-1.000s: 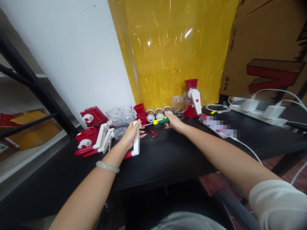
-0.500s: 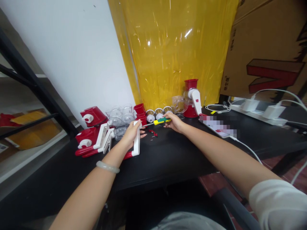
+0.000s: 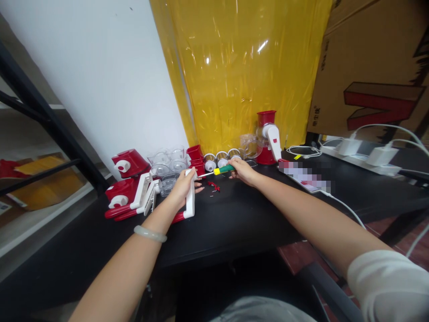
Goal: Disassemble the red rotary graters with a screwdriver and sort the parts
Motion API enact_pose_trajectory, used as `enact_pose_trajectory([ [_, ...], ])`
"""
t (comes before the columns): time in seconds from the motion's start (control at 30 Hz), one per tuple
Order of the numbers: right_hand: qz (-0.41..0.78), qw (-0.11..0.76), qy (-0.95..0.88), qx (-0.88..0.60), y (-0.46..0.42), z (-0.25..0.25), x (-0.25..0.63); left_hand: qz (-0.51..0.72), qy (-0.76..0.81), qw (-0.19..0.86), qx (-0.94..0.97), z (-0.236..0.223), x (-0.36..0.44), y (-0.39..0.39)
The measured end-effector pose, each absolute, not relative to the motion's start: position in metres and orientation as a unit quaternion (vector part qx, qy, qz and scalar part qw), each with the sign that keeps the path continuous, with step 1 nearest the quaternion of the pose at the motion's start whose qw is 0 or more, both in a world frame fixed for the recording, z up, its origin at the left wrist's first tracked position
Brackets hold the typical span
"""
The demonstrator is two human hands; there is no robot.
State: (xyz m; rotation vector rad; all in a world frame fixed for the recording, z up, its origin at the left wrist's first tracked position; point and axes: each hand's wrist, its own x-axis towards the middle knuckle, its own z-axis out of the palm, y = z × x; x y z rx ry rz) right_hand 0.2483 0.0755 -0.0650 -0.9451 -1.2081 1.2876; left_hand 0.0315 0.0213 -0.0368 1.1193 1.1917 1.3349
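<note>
My left hand [image 3: 182, 185] is closed around a white crank handle [image 3: 190, 201] with a red grip, held upright above the black table. In my right hand [image 3: 243, 171] is a screwdriver [image 3: 224, 169] with a green and yellow handle. Its shaft points left, and the tip meets the upper end of the crank handle; the exact contact point is too small to make out. Small red pieces [image 3: 214, 185] lie on the table just below the screwdriver, with tiny metallic bits near them.
Red grinder bodies [image 3: 130, 162] and white crank arms [image 3: 144, 192] crowd the left. Behind my hands stand clear plastic cups [image 3: 167, 161] and grater drums [image 3: 221, 159]. An assembled rotary grater [image 3: 267, 138], a phone [image 3: 301, 178] and a power strip [image 3: 362, 156] are rightward.
The screwdriver's handle has turned slightly in my right hand, now showing different green and yellow faces. My left hand and the crank handle stay nearly in place.
</note>
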Motion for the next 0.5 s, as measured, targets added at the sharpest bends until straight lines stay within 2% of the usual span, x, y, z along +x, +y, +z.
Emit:
enact_pose_trajectory([
  [0.17, 0.587, 0.553, -0.474, -0.354, 0.073, -0.062, 0.248, 0.542, 0.489, 0.494, 0.471, -0.037, 0.031, 0.022],
  [0.33, 0.54, 0.516, -0.528, -0.403, 0.081, -0.067, 0.251, 0.548, 0.489, 0.492, 0.467, -0.039, 0.031, 0.023],
  [0.5, 0.51, 0.522, -0.555, -0.398, 0.083, -0.07, 0.251, 0.542, 0.49, 0.493, 0.473, -0.042, 0.03, 0.024],
])
